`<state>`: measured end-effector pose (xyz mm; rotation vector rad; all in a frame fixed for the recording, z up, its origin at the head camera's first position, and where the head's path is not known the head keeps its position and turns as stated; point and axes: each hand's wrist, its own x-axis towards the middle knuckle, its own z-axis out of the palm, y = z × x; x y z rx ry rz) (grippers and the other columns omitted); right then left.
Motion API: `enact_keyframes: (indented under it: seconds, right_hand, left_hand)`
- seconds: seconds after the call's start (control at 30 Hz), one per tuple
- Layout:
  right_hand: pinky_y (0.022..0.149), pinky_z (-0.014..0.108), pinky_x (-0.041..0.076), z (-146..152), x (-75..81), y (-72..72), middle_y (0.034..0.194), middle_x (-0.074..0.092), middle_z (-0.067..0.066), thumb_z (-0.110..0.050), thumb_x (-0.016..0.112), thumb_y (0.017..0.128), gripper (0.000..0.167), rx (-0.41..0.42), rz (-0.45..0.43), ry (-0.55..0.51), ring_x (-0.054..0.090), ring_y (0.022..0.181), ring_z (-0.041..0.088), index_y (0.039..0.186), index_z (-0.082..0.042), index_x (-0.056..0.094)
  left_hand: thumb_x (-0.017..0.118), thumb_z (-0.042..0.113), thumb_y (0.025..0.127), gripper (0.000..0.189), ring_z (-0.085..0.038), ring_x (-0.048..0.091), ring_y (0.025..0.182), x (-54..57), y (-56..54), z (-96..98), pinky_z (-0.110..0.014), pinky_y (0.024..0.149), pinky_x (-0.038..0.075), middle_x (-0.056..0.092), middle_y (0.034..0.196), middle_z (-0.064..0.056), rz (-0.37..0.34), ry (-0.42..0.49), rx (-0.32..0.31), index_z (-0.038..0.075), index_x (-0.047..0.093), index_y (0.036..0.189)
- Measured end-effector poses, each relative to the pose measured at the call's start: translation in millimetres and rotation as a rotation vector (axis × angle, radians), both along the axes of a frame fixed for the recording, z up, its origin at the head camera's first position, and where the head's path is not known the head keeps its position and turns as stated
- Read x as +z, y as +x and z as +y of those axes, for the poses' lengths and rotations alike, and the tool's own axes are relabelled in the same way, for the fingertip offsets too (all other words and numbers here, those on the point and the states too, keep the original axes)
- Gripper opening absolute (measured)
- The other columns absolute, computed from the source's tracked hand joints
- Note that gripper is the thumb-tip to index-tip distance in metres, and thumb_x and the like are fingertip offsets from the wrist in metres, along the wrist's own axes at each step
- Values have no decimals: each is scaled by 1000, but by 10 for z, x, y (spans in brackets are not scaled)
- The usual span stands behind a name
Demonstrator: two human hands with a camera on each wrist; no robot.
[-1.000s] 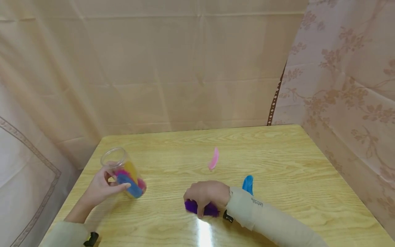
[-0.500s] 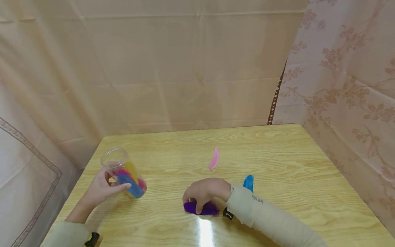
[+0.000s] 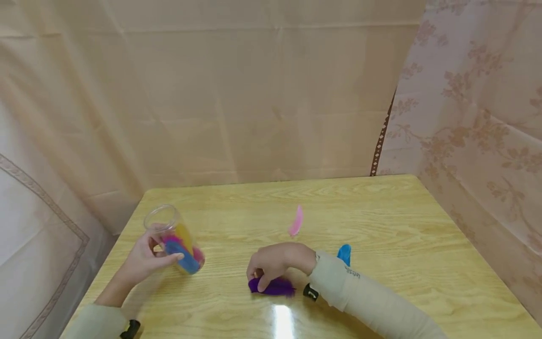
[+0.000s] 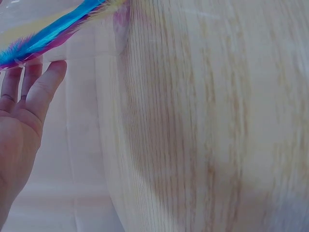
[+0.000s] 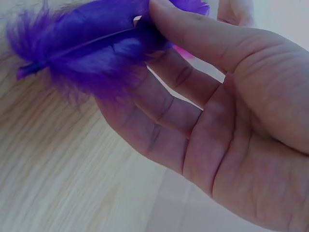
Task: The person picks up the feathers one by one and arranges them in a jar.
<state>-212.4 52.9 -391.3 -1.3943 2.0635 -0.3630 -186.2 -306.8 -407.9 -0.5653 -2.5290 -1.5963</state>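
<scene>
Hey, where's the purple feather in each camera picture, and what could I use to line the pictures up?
Head: bottom middle, pinched by the right hand, the purple feather showing just below the knuckles.
Left wrist: not in it; the feather along the top left is a blue feather.
Right wrist: upper left, under the thumb.
Shared landmark: the wood-grain tabletop, in all three.

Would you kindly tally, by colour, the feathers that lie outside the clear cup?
Purple feather, pinched in the right hand: 1
Pink feather, on the table: 1
Blue feather, on the table, partly hidden by the sleeve: 1
Total: 3
</scene>
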Motion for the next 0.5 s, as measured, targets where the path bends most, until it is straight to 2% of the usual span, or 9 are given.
enact_keyframes:
  seconds: [0.13,0.3,0.5]
  right_hand:
    - [66,11,43,-28,25,-3,81,58,-15,-17,74,94,8,17,7,-26,47,68,-2,88,-16,68]
    - [72,11,44,-104,73,-12,86,62,-13,-15,74,94,5,55,26,-59,51,73,-3,92,-13,70]
    - [67,11,44,-185,152,-28,82,60,-11,-14,72,95,8,75,13,-79,51,70,-2,90,-10,67]
  left_hand:
    - [80,-9,80,56,-13,59,97,-19,4,3,-26,73,60,57,121,-2,-6,-2,-4,-1,52,128]
    - [80,-10,80,56,-13,60,100,-24,9,-1,-28,75,60,56,123,0,-10,10,-7,-2,52,128]
    - [80,-8,80,59,-13,60,100,-5,3,-12,-28,77,60,58,120,-1,-12,-1,7,-1,49,130]
